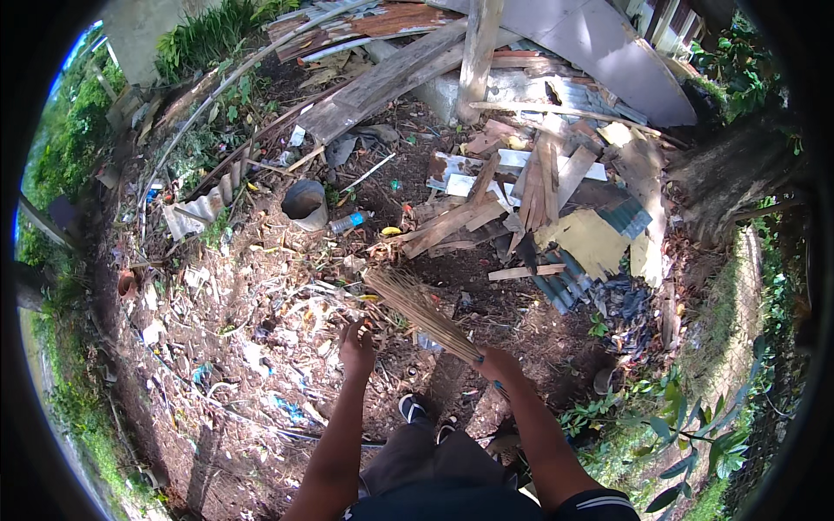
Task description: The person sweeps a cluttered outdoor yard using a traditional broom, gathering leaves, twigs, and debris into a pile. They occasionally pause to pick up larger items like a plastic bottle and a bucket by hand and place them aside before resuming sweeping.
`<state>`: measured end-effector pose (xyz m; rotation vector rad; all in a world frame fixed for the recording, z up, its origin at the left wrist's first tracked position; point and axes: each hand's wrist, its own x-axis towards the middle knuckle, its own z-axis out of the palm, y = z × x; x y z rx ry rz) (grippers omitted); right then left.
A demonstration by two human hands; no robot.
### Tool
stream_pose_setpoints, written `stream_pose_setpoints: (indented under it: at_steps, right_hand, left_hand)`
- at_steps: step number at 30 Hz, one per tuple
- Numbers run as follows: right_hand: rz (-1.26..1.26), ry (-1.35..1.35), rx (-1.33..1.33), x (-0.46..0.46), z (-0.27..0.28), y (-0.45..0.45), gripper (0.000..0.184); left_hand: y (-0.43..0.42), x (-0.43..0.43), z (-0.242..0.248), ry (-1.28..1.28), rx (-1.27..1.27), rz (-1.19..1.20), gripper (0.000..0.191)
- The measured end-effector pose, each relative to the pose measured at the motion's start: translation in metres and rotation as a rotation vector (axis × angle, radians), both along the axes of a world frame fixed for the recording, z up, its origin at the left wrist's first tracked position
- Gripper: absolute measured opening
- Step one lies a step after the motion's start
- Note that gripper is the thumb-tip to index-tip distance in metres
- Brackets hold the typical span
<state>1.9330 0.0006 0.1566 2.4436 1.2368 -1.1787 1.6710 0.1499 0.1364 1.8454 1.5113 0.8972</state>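
My right hand (498,366) is closed round the bound handle end of a stick broom (427,316), whose bristles point up and left over the littered ground. My left hand (356,346) is raised in front of me, left of the broom and apart from it. Its fingers are curled, and whether they hold something small is not clear. Beneath and beyond it lies a heap of dry leaves and mixed litter (313,306). A clear plastic bottle with a blue label (350,222) lies past the broom's tip, beside an upright grey bucket-like container (305,206).
Broken boards (456,225) and corrugated metal pieces (563,283) are piled ahead on the right. A wooden post (479,62) and long planks (384,78) stand and lie farther off. A tree trunk (730,172) is at the right. A thin hose or cable (254,423) crosses the ground at left.
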Motion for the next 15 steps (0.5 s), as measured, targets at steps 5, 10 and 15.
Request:
stream_pose_setpoints:
  at_steps: [5, 10, 15]
  right_hand:
    - [-0.189, 0.058, -0.041, 0.053, 0.031, -0.091, 0.051]
    - [-0.409, 0.285, 0.117, 0.101, 0.003, -0.174, 0.051]
    - [-0.620, 0.366, -0.186, 0.053, -0.043, -0.196, 0.037]
  left_hand:
    - [-0.021, 0.011, 0.006, -0.048, 0.194, 0.042, 0.021]
    - [-0.055, 0.018, 0.011, -0.088, 0.244, 0.044, 0.022]
    - [-0.089, 0.000, 0.000, -0.091, 0.305, 0.067, 0.024]
